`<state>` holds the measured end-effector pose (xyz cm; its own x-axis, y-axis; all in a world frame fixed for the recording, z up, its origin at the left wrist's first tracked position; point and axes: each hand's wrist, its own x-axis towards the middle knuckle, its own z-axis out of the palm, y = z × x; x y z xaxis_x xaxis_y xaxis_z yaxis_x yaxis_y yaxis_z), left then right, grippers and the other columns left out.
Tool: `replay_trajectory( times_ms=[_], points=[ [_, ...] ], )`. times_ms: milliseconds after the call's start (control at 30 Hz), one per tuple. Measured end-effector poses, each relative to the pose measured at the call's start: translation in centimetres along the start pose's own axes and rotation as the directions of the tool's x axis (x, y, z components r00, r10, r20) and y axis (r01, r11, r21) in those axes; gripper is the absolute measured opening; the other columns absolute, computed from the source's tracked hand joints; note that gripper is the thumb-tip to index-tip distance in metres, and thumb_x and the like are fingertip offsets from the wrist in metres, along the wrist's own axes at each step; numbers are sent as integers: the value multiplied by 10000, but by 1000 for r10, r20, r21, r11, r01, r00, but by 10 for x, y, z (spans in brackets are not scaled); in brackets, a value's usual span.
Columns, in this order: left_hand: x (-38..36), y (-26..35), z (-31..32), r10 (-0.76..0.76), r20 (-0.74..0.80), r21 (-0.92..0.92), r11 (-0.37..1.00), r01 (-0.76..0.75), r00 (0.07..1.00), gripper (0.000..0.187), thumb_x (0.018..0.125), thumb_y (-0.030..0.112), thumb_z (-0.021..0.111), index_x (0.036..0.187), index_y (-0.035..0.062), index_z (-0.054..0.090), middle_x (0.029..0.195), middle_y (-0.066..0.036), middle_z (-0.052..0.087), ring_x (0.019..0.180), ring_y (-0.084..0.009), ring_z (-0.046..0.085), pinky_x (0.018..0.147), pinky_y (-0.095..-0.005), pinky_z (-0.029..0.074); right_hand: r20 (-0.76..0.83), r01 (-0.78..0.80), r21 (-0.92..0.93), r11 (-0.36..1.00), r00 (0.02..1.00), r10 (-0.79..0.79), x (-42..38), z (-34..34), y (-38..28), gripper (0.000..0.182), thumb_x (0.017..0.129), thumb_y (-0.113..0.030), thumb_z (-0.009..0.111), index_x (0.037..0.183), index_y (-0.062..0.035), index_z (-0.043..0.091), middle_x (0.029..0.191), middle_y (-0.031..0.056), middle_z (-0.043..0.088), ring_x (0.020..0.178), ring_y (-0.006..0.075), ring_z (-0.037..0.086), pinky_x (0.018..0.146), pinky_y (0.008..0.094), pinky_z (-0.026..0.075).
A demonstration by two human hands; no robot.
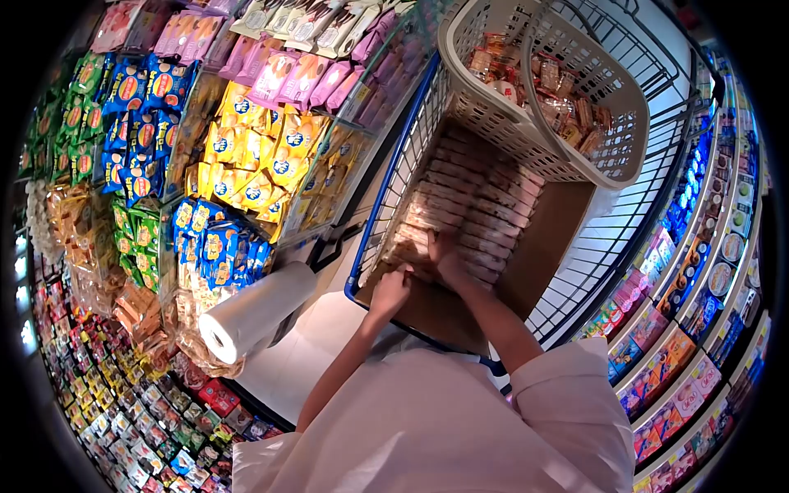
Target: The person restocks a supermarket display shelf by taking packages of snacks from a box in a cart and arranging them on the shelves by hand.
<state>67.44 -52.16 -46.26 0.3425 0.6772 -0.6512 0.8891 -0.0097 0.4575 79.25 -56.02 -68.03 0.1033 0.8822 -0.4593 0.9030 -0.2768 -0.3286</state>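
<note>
Pale shirt (427, 419) foremost. Left hand (393, 290), fingers curled, at near edge of cardboard carton (542, 242); right hand (445, 255) reaches inside. Wrapped packets (493, 218) lie just beyond the fingers, rowed presumably for tight packing. Either hand's grip: cannot tell.

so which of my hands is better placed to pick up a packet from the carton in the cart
Probably your right hand: it reaches farther in, over the packets inside the carton. Your left hand sits closer to you, by the carton's near edge.
</note>
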Motion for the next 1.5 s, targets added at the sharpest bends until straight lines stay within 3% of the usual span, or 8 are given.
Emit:
replay_trajectory(
  times_ms=[167,233,300,467,900,1200,1367,1500],
  points=[
    [9,-19,13,38,16,-89,995,-37,999,201,836,161,450,992,92,558,836,-202,610,810,-382,579,746,-465,453,191,10,48,999,981,-19,-13,-41,-6,814,575,-498,707,1157,-7,420,1076,269,502,996,383,508,842,451,419],
    [16,-21,15,84,3,-163,983,-83,996,198,849,161,444,986,74,558,842,-184,621,792,-356,600,748,-443,462,-78,89,84,992,994,-83,-17,-32,0,929,539,-504,721,1238,-13,357,1133,269,483,1010,387,509,843,424,437],
    [25,-24,12,-10,237,-751,633,190,971,197,863,122,429,997,35,545,915,-80,608,866,-188,587,766,-307,451,29,36,193,981,999,-43,-9,-27,4,931,547,-510,721,1251,-18,362,1153,253,484,1032,359,506,845,398,439],
    [18,-3,-8,-206,271,-685,645,338,940,220,911,174,383,998,51,543,954,-59,591,866,-148,573,763,-277,436,531,-264,535,803,844,-77,17,-85,19,738,476,-527,745,964,9,609,957,164,622,866,249,588,744,347,463],
    [22,-8,-5,-291,261,-734,560,384,921,200,897,148,399,1009,61,539,939,-31,576,810,-125,570,740,-271,437,661,-375,542,752,743,-105,28,-65,18,691,485,-479,770,978,-20,619,914,124,623,781,207,574,663,332,461],
    [103,-115,113,-682,584,-610,-10,792,441,395,836,457,429,971,88,475,825,-105,488,660,-222,483,618,-339,447,737,-408,530,743,655,-166,17,-97,5,642,501,-444,781,990,-58,626,896,64,614,736,160,543,619,305,452],
    [68,-22,79,-584,486,-698,188,691,650,505,860,502,418,1175,107,437,999,-66,541,792,-179,511,668,-335,434,797,-744,601,294,587,-145,-25,-151,16,506,606,-327,755,1002,-44,618,935,45,609,777,147,546,678,260,432],
    [41,42,57,-637,258,-925,53,375,727,451,826,322,594,1148,88,381,900,-92,543,714,-152,508,576,-286,428,439,-406,898,168,850,-290,-76,-217,34,278,748,-154,633,1016,-82,617,914,26,614,871,117,553,724,273,447]
  ],
)
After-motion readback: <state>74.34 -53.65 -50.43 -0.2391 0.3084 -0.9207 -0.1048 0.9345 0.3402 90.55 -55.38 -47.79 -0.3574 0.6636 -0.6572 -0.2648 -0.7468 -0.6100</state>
